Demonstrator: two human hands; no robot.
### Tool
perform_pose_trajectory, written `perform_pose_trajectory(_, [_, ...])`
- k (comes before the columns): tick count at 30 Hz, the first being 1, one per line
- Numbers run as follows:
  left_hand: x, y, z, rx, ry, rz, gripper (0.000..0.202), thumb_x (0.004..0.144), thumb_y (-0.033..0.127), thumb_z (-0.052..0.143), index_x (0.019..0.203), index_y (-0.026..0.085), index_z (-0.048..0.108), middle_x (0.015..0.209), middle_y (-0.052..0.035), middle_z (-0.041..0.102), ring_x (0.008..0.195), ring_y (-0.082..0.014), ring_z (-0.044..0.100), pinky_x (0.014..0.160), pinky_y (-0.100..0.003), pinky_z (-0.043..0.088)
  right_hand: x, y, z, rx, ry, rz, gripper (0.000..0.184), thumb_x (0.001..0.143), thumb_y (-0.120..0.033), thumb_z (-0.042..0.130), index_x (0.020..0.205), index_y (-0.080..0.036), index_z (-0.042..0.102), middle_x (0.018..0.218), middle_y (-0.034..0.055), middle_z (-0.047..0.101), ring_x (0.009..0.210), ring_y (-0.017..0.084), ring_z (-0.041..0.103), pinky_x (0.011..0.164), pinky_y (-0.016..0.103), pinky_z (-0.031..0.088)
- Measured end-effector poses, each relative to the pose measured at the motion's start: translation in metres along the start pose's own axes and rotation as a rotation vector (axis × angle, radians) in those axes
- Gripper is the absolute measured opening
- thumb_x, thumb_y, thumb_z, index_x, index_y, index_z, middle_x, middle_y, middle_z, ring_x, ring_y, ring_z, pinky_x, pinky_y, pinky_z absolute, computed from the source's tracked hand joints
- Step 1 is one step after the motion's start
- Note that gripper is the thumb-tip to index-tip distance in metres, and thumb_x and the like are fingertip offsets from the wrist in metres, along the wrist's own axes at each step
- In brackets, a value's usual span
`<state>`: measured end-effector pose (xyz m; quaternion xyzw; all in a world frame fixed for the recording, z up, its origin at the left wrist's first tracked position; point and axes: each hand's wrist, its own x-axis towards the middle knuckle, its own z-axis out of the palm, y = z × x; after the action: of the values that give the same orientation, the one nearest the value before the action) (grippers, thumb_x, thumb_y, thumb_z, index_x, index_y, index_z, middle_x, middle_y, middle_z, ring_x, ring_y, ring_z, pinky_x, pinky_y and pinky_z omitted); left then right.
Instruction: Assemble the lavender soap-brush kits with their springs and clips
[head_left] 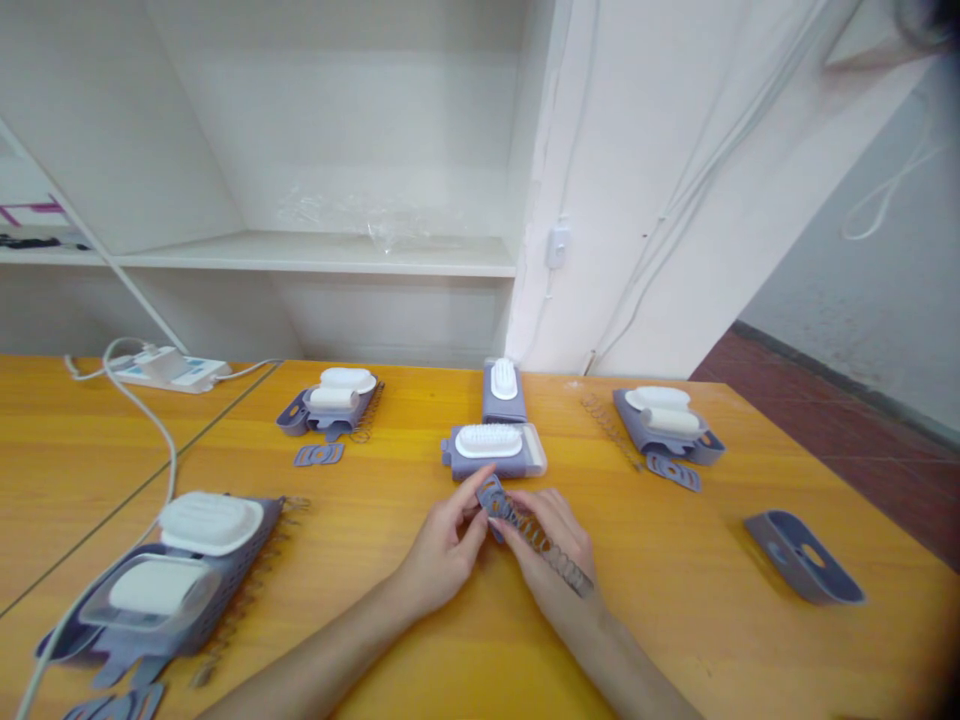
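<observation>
At the middle front, my left hand (441, 550) pinches a small flat blue-grey slotted plastic plate (491, 490) between thumb and fingertips. My right hand (556, 565) is closed on a metal coil spring (546, 548), one end of which meets the plate. Whether the spring is hooked into a slot cannot be made out. Just beyond the fingers lies a blue-grey case (491, 467) with a white bristled brush (489, 440) on top. Behind it stands another case (504, 408) bearing a white brush (504, 378).
Part sets with a spring lie at left front (161, 590), back left (334, 402) and back right (664, 420). A blue-grey oval tray (804, 556) sits at the right. A power strip (176, 372) trails a white cable (174, 470) along the left. White shelving (322, 255) borders the table's back.
</observation>
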<state>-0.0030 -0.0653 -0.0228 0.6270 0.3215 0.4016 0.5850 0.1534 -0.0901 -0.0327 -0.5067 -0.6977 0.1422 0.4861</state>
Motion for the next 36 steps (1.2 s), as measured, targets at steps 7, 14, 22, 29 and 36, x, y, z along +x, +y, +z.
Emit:
perform_pose_trajectory(7, [-0.001, 0.002, 0.0, -0.055, -0.026, -0.031, 0.048, 0.088, 0.032, 0.05, 0.134, 0.019, 0.038, 0.101, -0.0088, 0.062, 0.094, -0.0177, 0.058, 0.085, -0.03, 0.044, 0.002, -0.003, 0.001, 0.001, 0.035, 0.063, 0.017, 0.079, -0.034, 0.065, 0.088, -0.02, 0.062, 0.084, 0.0038, 0.064, 0.08, 0.019, 0.059, 0.073, 0.032, 0.047])
perform_pose_trajectory(14, [0.01, 0.003, -0.006, -0.296, 0.028, -0.104, 0.053, 0.081, 0.036, 0.061, 0.127, 0.016, 0.045, 0.106, -0.0125, 0.063, 0.092, -0.0204, 0.06, 0.081, -0.032, 0.045, 0.008, -0.006, -0.003, 0.223, -0.022, 0.212, 0.023, 0.081, -0.032, 0.06, 0.099, -0.018, 0.062, 0.087, 0.0059, 0.067, 0.08, 0.019, 0.062, 0.076, 0.032, 0.05])
perform_pose_trajectory(22, [0.011, 0.006, -0.008, -0.326, 0.004, -0.116, 0.059, 0.077, 0.039, 0.065, 0.129, 0.016, 0.046, 0.109, -0.0141, 0.063, 0.092, -0.0214, 0.062, 0.082, -0.034, 0.046, 0.015, 0.002, -0.003, 0.43, -0.112, 0.394, 0.021, 0.08, -0.033, 0.06, 0.09, -0.016, 0.066, 0.083, 0.0062, 0.069, 0.076, 0.02, 0.063, 0.075, 0.034, 0.05])
perform_pose_trajectory(29, [0.009, 0.014, -0.007, -0.241, -0.011, -0.118, 0.058, 0.078, 0.041, 0.064, 0.128, 0.017, 0.048, 0.111, -0.0137, 0.064, 0.099, -0.0234, 0.061, 0.087, -0.036, 0.045, 0.018, 0.001, -0.006, 0.472, -0.142, 0.453, 0.024, 0.076, -0.035, 0.064, 0.09, -0.015, 0.066, 0.068, 0.0015, 0.064, 0.065, 0.017, 0.06, 0.065, 0.03, 0.048])
perform_pose_trajectory(36, [0.008, 0.017, -0.008, -0.265, -0.085, -0.118, 0.056, 0.078, 0.041, 0.064, 0.126, 0.017, 0.049, 0.11, -0.0144, 0.064, 0.1, -0.0246, 0.061, 0.088, -0.037, 0.045, 0.019, 0.002, -0.007, 0.477, -0.141, 0.477, 0.025, 0.074, -0.036, 0.064, 0.088, -0.016, 0.066, 0.062, -0.0007, 0.06, 0.058, 0.014, 0.055, 0.058, 0.027, 0.046])
